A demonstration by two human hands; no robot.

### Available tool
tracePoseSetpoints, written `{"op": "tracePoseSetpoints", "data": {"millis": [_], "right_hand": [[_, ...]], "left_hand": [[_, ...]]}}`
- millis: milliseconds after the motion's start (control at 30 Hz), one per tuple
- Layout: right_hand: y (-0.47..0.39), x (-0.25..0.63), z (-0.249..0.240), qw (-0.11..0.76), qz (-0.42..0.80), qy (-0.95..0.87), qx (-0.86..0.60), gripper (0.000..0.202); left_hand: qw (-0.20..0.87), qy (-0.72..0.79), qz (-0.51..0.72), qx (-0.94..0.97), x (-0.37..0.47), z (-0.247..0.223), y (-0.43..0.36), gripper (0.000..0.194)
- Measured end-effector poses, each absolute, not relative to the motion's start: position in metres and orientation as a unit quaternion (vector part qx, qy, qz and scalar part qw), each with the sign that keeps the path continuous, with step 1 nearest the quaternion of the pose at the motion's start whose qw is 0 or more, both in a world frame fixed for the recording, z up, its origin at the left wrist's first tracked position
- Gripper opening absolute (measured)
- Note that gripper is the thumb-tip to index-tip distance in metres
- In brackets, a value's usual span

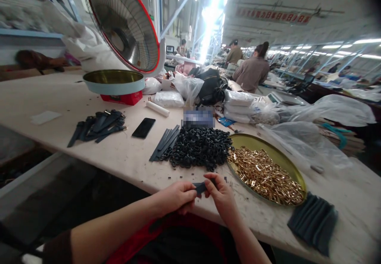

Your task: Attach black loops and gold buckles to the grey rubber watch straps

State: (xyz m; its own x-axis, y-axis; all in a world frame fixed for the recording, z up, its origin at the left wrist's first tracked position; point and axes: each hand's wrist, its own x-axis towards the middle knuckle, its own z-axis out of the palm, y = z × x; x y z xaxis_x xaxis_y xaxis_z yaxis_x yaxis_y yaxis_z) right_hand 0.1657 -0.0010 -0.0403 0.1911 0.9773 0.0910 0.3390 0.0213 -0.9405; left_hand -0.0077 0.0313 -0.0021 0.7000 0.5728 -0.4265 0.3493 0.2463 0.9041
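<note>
My left hand [178, 196] pinches one end of a short dark strip [200, 188] over the table's front edge. The fingers of my right hand [216, 188] are closed on the strip's other end. Just beyond the hands lies a heap of small black loops [202, 147], with flat dark strips [165, 142] at its left side. To the right, a round gold tray [297, 173] holds many gold metal clasps [264, 175]. A stack of dark strips [313, 223] rests at the table's right front.
A bundle of dark straps [99, 125] and a phone [144, 128] lie on the left of the table [131, 159]. Behind them stand a round tin [114, 82] on a red box and a red-rimmed heater [123, 26]. Plastic bags [169, 99] line the back. Two people [253, 71] are farther off.
</note>
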Motion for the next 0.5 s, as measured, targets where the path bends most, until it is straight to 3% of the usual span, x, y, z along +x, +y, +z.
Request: {"op": "tracePoseSetpoints", "data": {"millis": [133,200,400,500], "right_hand": [[0.027,0.19,-0.051,0.326,0.123,-0.628,-0.696,0.027],[0.04,0.2,-0.057,0.28,0.088,-0.644,-0.706,0.017],[0.053,0.213,-0.07,0.24,0.08,-0.655,-0.712,0.014],[0.047,0.22,-0.066,0.304,0.111,-0.633,-0.703,0.014]], "left_hand": [[0.776,0.427,0.101,0.454,0.002,-0.016,0.042,0.014],[0.789,0.442,0.106,0.414,0.001,-0.019,0.047,0.018],[0.813,0.441,0.106,0.366,-0.001,-0.024,0.057,0.024],[0.804,0.45,0.089,0.377,0.003,-0.021,0.06,0.025]]}}
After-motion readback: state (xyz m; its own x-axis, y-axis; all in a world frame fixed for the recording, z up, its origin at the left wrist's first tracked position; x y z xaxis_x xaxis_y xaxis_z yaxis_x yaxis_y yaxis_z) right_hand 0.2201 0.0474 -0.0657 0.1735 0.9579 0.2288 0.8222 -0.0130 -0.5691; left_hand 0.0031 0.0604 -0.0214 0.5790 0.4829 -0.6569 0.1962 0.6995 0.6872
